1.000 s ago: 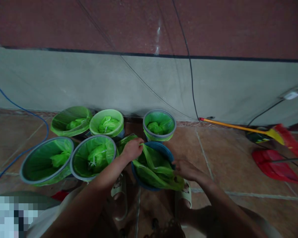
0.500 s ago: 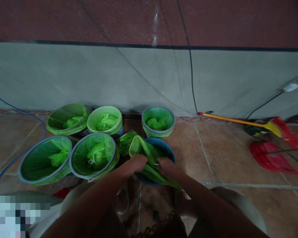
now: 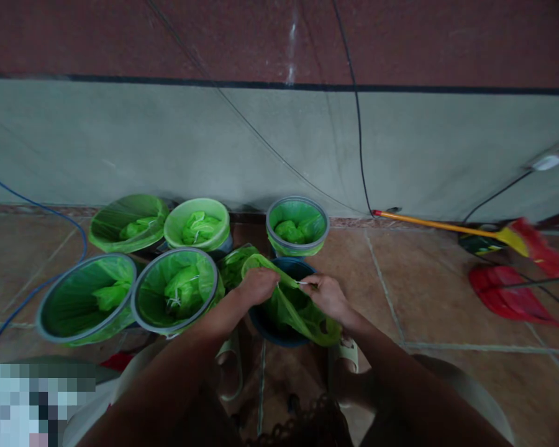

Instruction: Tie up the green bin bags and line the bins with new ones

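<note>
A blue bucket (image 3: 263, 325) stands on the tiled floor right in front of me, with a green plastic bag (image 3: 292, 310) lying in and over it. My left hand (image 3: 257, 285) is closed on the bag's upper edge at the bucket's left side. My right hand (image 3: 325, 294) pinches the same edge a little to the right, and a thin white drawstring shows between the two hands. The bag hangs over the bucket's near right rim.
Several buckets lined with green bags (image 3: 176, 290) cluster to the left and behind, near the grey wall. A broom with a yellow handle (image 3: 442, 228) and a red dustpan (image 3: 507, 297) lie to the right. A blue cable (image 3: 37, 205) runs at the far left. My sandalled feet (image 3: 345, 357) flank the bucket.
Both hands have risen from the bucket's near rim to its middle and now pinch the bag's edge close together. One second ago they were spread wide apart.
</note>
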Demonstrator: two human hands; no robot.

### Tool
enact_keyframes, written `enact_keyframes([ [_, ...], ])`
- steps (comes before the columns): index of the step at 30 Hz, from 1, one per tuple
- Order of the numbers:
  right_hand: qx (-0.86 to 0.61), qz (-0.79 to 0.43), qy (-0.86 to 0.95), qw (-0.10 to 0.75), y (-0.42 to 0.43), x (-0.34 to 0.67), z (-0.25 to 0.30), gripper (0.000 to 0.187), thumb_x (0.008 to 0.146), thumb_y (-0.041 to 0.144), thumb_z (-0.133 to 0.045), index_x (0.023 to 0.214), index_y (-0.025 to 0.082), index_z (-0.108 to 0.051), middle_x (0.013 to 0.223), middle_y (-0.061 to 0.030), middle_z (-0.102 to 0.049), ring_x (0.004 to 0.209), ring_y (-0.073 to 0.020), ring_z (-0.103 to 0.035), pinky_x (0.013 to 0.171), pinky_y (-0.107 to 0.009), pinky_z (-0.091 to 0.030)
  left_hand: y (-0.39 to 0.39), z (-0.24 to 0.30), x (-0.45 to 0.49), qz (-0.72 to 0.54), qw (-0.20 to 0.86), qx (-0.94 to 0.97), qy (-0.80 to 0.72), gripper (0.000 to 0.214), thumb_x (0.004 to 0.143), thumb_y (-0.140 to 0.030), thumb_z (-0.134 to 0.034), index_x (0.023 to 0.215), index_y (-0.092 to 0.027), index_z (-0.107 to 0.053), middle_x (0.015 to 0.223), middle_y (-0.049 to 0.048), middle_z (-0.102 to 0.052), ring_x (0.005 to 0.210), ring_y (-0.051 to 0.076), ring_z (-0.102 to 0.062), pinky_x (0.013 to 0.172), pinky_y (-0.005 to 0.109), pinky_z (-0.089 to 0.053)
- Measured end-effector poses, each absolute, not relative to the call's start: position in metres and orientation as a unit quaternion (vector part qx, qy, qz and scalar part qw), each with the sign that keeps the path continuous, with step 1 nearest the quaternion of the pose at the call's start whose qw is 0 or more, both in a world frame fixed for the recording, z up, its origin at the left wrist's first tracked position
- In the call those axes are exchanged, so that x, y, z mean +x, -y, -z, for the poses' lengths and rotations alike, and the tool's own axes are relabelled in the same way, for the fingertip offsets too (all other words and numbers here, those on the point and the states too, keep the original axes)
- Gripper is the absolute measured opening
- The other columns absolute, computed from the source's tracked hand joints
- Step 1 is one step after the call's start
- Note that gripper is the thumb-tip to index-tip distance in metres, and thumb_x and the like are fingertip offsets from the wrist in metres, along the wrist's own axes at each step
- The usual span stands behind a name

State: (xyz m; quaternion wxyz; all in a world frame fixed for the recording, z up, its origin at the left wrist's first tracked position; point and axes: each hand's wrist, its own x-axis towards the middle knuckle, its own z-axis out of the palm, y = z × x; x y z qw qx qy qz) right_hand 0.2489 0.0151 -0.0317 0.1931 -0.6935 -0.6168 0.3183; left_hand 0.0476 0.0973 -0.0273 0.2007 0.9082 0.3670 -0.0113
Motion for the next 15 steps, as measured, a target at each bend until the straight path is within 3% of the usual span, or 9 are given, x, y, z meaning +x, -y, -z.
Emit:
enact_keyframes([
  [3, -0.671, -0.319, 0.597, 0.303, -0.019, 0.251, 0.018, 0.024, 0.087, 0.033, -0.055, 0.091, 0.023, -0.076, 0.096, -0.0047, -0.074, 0.089, -0.0196, -0.067, 0.084, -0.031, -0.048, -0.102, 0.007, 0.054, -0.062, 0.216, 0.900, -0.374, 0.026, 0.089, -0.020, -0.047, 0.088, -0.017, -0.073, 0.091, 0.0091, -0.073, 0.090, 0.024, -0.067, 0.085, 0.034, -0.050],
  [8, -0.568, -0.340, 0.537, 0.522, -0.031, 0.255, -0.009, 0.023, 0.083, 0.043, -0.063, 0.084, 0.023, -0.075, 0.102, -0.0031, -0.072, 0.097, -0.0198, -0.064, 0.088, -0.032, -0.049, -0.107, -0.031, 0.066, -0.384, 0.378, 0.750, -0.383, 0.028, 0.093, -0.032, -0.048, 0.101, -0.016, -0.070, 0.091, 0.0052, -0.072, 0.079, 0.014, -0.064, 0.075, 0.024, -0.050],
  [10, -0.570, -0.347, 0.538, 0.515, -0.034, 0.259, -0.015, 0.028, 0.085, 0.046, -0.060, 0.084, 0.022, -0.074, 0.097, -0.0029, -0.072, 0.093, -0.0199, -0.065, 0.086, -0.032, -0.050, -0.111, -0.037, 0.069, -0.430, 0.447, 0.690, -0.372, 0.031, 0.091, -0.038, -0.051, 0.098, -0.014, -0.070, 0.082, 0.0039, -0.071, 0.068, 0.012, -0.061, 0.067, 0.023, -0.049],
  [13, -0.643, -0.301, 0.591, 0.382, -0.033, 0.266, -0.019, 0.035, 0.091, 0.046, -0.049, 0.087, 0.021, -0.074, 0.090, -0.0043, -0.073, 0.087, -0.0207, -0.066, 0.082, -0.031, -0.050, -0.119, -0.032, 0.071, -0.423, 0.499, 0.654, -0.381, 0.032, 0.089, -0.040, -0.053, 0.088, -0.013, -0.071, 0.072, 0.0012, -0.068, 0.061, 0.010, -0.057, 0.060, 0.021, -0.046],
  [15, -0.680, -0.242, 0.621, 0.305, -0.029, 0.268, -0.022, 0.035, 0.094, 0.042, -0.045, 0.094, 0.022, -0.074, 0.098, -0.0063, -0.074, 0.091, -0.0215, -0.066, 0.085, -0.031, -0.048, -0.123, -0.024, 0.071, -0.417, 0.504, 0.642, -0.400, 0.031, 0.087, -0.039, -0.055, 0.083, -0.013, -0.072, 0.070, 0.0004, -0.067, 0.060, 0.010, -0.056, 0.059, 0.021, -0.045],
])
